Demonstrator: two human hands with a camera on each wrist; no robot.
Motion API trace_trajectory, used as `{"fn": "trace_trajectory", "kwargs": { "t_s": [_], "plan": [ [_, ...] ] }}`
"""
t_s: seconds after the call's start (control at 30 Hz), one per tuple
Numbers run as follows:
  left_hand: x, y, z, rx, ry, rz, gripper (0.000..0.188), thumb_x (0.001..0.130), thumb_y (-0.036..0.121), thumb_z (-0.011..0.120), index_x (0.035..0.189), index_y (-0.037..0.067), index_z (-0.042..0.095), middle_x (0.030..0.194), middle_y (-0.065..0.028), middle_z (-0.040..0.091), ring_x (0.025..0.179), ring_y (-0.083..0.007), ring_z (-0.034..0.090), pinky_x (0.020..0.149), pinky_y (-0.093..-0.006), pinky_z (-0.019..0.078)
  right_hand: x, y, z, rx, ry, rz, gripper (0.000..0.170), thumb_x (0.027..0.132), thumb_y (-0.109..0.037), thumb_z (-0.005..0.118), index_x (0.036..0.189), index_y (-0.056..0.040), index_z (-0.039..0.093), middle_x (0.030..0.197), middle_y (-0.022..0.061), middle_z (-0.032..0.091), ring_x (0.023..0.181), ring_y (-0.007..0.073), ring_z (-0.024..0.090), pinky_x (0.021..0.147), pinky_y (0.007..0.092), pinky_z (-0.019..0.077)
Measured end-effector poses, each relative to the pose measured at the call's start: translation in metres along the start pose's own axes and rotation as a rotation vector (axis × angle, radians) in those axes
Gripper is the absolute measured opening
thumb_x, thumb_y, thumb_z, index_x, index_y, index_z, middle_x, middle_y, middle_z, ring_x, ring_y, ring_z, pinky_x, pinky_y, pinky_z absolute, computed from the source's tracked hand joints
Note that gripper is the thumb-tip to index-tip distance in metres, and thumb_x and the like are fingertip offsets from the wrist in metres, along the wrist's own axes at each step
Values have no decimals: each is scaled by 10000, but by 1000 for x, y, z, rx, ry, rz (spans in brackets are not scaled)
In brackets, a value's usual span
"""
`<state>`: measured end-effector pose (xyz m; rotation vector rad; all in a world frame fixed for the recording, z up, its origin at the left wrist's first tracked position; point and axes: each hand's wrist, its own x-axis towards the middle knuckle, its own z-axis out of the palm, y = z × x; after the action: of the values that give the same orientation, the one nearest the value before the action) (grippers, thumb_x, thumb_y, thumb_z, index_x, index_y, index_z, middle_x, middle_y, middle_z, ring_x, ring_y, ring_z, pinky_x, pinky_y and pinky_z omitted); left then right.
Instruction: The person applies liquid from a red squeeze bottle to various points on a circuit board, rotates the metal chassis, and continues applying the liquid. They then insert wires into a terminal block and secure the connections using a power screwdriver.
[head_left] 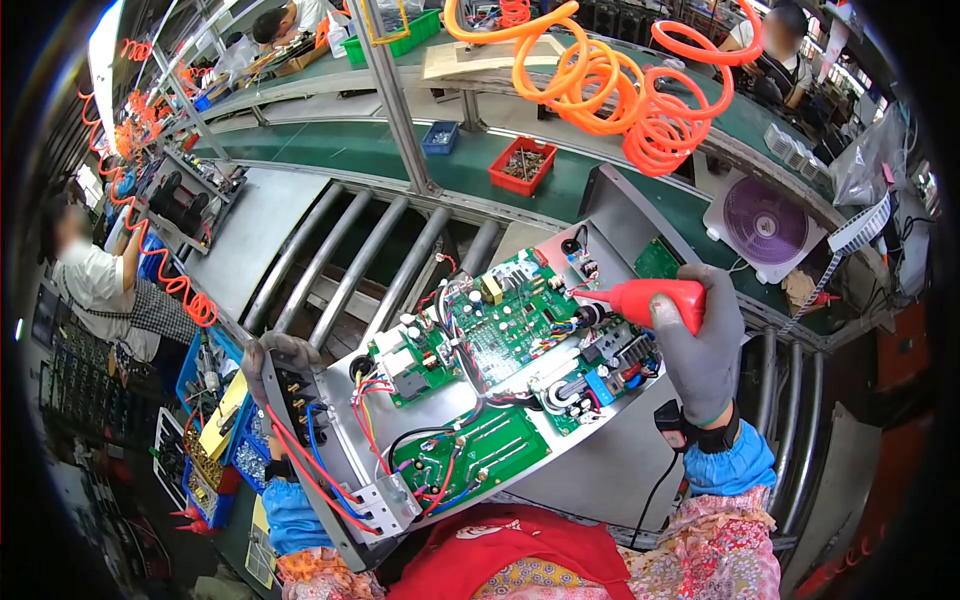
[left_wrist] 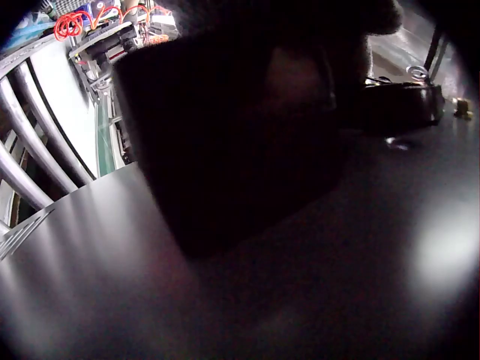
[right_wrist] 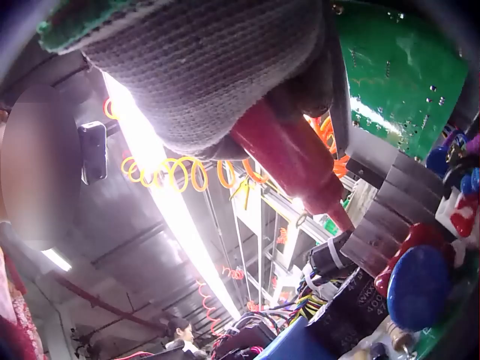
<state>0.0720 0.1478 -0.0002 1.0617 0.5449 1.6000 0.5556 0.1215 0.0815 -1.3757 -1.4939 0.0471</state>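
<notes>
An open metal chassis (head_left: pixel 455 402) lies tilted in front of me, filled with wired circuit boards (head_left: pixel 515 325). My gloved left hand (head_left: pixel 275 362) grips the upper corner of its end panel, where red and blue wires run. In my gloved right hand (head_left: pixel 708 345) is a red squeeze bottle (head_left: pixel 655 300), its thin nozzle pointing left over the boards. The right wrist view shows the bottle (right_wrist: pixel 289 161) with its tip close by a finned heatsink (right_wrist: pixel 397 206) and a blue disc component (right_wrist: pixel 418 287). A dark shape hides most of the left wrist view.
Metal rollers (head_left: pixel 345 260) run beside and beneath the chassis. A red bin (head_left: pixel 522 166) of small parts and a blue bin (head_left: pixel 440 137) stand on the green belt (head_left: pixel 330 150). Orange coiled hoses (head_left: pixel 600 85) hang overhead. Another person (head_left: pixel 105 270) works at the left; parts trays (head_left: pixel 205 480) sit nearby.
</notes>
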Motion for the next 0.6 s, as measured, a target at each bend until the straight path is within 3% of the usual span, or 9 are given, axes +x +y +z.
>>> {"fn": "trace_trajectory", "kwargs": {
  "t_s": [0.43,0.6],
  "plan": [
    [1,-1,-5,-28,-52,-35,556,1003,475,476,884,-38,653,665,-155,596,762,-325,632,703,-408,508,-1,-4,0,-19,-19,15,297,775,-139,732,1007,-14,595,866,150,613,737,281,628,683,365,499],
    [1,-2,-8,77,-8,14,582,1010,491,434,890,-36,652,661,-151,578,695,-327,595,631,-440,490,-1,-5,2,-75,3,-47,293,775,-148,732,1002,-19,599,860,154,615,741,297,629,678,375,497]
  ]
}}
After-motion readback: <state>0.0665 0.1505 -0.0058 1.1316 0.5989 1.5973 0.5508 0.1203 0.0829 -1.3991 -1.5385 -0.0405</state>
